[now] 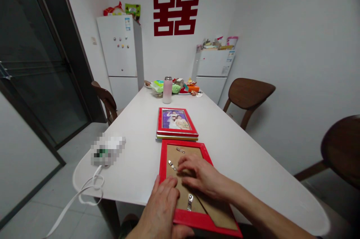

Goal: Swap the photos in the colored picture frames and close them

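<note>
A red picture frame (164, 160) lies face down at the near edge of the white table (236, 149), its brown backing board (173, 156) with small metal clips showing. My left hand (161, 205) rests flat on the frame's lower left part, fingers stretched out. My right hand (201, 175) lies on the middle of the backing board, fingers spread and pressing near a metal clip (171, 165). Just beyond it sits a stack of red frames (176, 123), the top one face up with a photo.
A pink bottle (167, 90) and a heap of packets (174, 87) stand at the table's far end. A blurred white object (108, 150) with a white strap (84, 190) lies at the left edge. Wooden chairs (249, 94) flank the table; two white fridges (120, 53) stand behind.
</note>
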Action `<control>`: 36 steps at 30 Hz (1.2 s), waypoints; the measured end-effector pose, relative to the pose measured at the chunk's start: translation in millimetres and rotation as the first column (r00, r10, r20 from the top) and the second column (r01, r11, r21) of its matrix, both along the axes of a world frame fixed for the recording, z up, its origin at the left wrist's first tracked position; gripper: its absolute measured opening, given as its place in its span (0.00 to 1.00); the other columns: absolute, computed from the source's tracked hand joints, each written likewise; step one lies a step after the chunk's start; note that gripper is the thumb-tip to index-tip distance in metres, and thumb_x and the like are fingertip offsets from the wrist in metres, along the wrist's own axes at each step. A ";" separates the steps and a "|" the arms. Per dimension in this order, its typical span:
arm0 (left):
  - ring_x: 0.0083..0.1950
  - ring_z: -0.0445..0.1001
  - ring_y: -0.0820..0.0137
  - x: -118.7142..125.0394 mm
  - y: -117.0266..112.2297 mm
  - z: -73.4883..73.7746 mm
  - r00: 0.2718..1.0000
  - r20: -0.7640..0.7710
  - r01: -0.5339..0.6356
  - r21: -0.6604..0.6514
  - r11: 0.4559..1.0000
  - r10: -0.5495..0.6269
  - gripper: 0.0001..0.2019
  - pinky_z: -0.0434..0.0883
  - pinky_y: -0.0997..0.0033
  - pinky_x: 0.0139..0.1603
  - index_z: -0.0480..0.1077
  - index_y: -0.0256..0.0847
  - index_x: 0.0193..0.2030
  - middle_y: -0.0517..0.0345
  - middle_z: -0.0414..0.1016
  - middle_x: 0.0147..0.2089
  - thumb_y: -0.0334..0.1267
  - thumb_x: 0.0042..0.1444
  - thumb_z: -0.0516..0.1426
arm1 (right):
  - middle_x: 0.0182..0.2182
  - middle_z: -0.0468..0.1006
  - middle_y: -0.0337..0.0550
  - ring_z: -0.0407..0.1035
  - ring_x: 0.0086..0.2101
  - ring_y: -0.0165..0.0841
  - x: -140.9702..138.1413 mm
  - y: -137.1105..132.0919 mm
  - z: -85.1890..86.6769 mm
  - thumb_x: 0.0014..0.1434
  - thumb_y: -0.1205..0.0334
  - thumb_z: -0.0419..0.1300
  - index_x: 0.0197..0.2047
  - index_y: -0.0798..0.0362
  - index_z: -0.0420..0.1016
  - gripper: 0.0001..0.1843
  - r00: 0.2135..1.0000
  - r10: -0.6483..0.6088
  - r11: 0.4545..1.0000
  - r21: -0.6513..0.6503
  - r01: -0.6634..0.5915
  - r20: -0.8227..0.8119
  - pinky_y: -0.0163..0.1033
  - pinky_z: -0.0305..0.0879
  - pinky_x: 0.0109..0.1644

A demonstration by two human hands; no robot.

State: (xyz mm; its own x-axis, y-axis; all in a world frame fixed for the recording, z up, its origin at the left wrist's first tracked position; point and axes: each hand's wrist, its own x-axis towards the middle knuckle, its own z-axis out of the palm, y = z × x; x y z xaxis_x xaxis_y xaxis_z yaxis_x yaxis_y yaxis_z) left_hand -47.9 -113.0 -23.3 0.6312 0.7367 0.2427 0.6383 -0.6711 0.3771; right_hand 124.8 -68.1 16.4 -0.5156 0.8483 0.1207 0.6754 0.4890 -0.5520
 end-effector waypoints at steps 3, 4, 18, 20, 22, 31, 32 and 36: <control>0.54 0.59 0.51 3.0 -1.2 3.4 0.999 -0.042 -0.007 -0.026 1.000 0.006 0.27 0.53 0.40 0.52 0.62 0.33 0.40 0.32 0.63 0.51 0.49 0.37 0.61 | 0.47 0.62 0.40 0.55 0.49 0.34 12.9 -21.4 6.5 0.42 0.67 0.59 0.34 0.47 0.74 0.13 0.996 0.084 0.988 -0.130 -0.080 0.022 0.40 0.50 0.52; 0.54 0.59 0.51 4.4 -1.7 4.7 0.998 -0.054 -0.016 -0.033 0.999 0.014 0.26 0.53 0.41 0.52 0.62 0.33 0.40 0.32 0.63 0.52 0.48 0.37 0.61 | 0.48 0.62 0.39 0.53 0.50 0.34 13.8 -26.3 5.9 0.42 0.67 0.59 0.33 0.46 0.74 0.12 0.996 0.084 0.987 -0.136 -0.081 0.022 0.41 0.49 0.53; 0.57 0.53 0.48 12.0 1.0 -9.6 0.999 0.037 0.009 -0.007 1.000 -0.009 0.34 0.52 0.39 0.51 0.56 0.28 0.50 0.26 0.56 0.55 0.49 0.40 0.59 | 0.37 0.68 0.47 0.61 0.39 0.36 17.4 -23.4 -17.5 0.44 0.62 0.54 0.43 0.53 0.68 0.20 0.930 -0.352 0.935 0.091 0.343 0.108 0.40 0.57 0.43; 0.59 0.49 0.49 12.6 1.5 -13.5 0.994 0.110 0.017 -0.005 1.000 -0.017 0.37 0.53 0.41 0.52 0.52 0.27 0.54 0.26 0.51 0.57 0.50 0.42 0.58 | 0.36 0.68 0.47 0.62 0.38 0.36 20.9 -21.4 -15.1 0.43 0.65 0.54 0.43 0.54 0.68 0.21 0.921 -0.376 0.926 0.091 0.367 0.105 0.39 0.57 0.44; 0.60 0.46 0.52 13.3 2.2 -11.4 0.978 0.206 -0.006 -0.058 0.998 0.018 0.36 0.54 0.47 0.54 0.49 0.28 0.56 0.29 0.47 0.59 0.47 0.44 0.57 | 0.35 0.69 0.46 0.62 0.38 0.36 25.0 -19.4 -9.5 0.41 0.65 0.54 0.42 0.54 0.69 0.21 0.914 -0.393 0.919 0.089 0.385 0.104 0.39 0.58 0.44; 0.45 0.70 0.65 2.5 26.4 28.3 0.434 0.748 0.142 -0.607 0.782 0.501 0.20 0.68 0.67 0.42 0.55 0.37 0.49 0.50 0.70 0.45 0.36 0.48 0.51 | 0.37 0.69 0.44 0.63 0.38 0.34 3.3 -25.1 20.9 0.44 0.64 0.55 0.40 0.51 0.69 0.17 0.956 -0.279 0.955 0.084 0.286 -0.085 0.39 0.60 0.42; 0.42 0.71 0.65 -4.5 29.0 30.2 0.382 0.740 0.167 -0.645 0.746 0.554 0.21 0.69 0.69 0.38 0.55 0.37 0.49 0.51 0.71 0.42 0.36 0.47 0.52 | 0.38 0.68 0.44 0.63 0.38 0.34 4.8 -23.8 20.0 0.46 0.62 0.54 0.41 0.51 0.68 0.17 0.955 -0.278 0.953 0.090 0.288 -0.107 0.39 0.60 0.42; 0.34 0.73 0.68 -33.1 33.0 32.8 0.299 0.665 0.123 -0.738 0.664 0.684 0.23 0.68 0.74 0.30 0.55 0.38 0.49 0.57 0.73 0.37 0.36 0.44 0.56 | 0.36 0.70 0.47 0.65 0.32 0.33 30.3 -12.8 4.5 0.50 0.57 0.50 0.44 0.55 0.67 0.18 0.897 -0.437 0.890 0.111 0.442 -0.068 0.40 0.61 0.38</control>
